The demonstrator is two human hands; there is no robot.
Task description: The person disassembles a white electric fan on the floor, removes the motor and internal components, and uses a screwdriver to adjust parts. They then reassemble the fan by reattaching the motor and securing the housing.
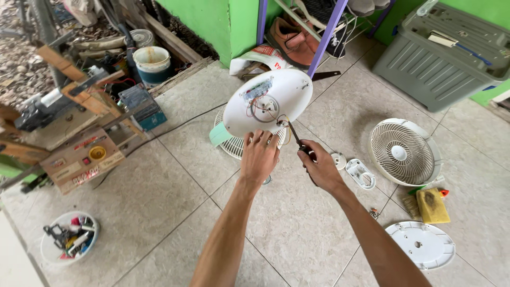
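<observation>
The left hand (pixel 258 155) grasps the lower edge of one white round fan base (pixel 268 101), held up tilted with its wires showing, and the right hand (pixel 319 166) is clenched around one dark screwdriver (pixel 295 135) whose tip touches this base. On the beige tiled floor (pixel 164 180) I count two fan grilles (pixel 402 150), one white round cover (pixel 421 244), one yellow sponge (pixel 432 205) and one tub of small tools (pixel 69 237). One grey plastic crate (pixel 443 56) stands by the green wall (pixel 223 21).

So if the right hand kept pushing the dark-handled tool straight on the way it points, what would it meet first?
The right hand aims the slim dark-handled screwdriver-like tool up and left. Its tip already seems to reach the wiring near the middle of the round white plastic fan base, which the left hand steadies; exact contact is unclear.
</observation>
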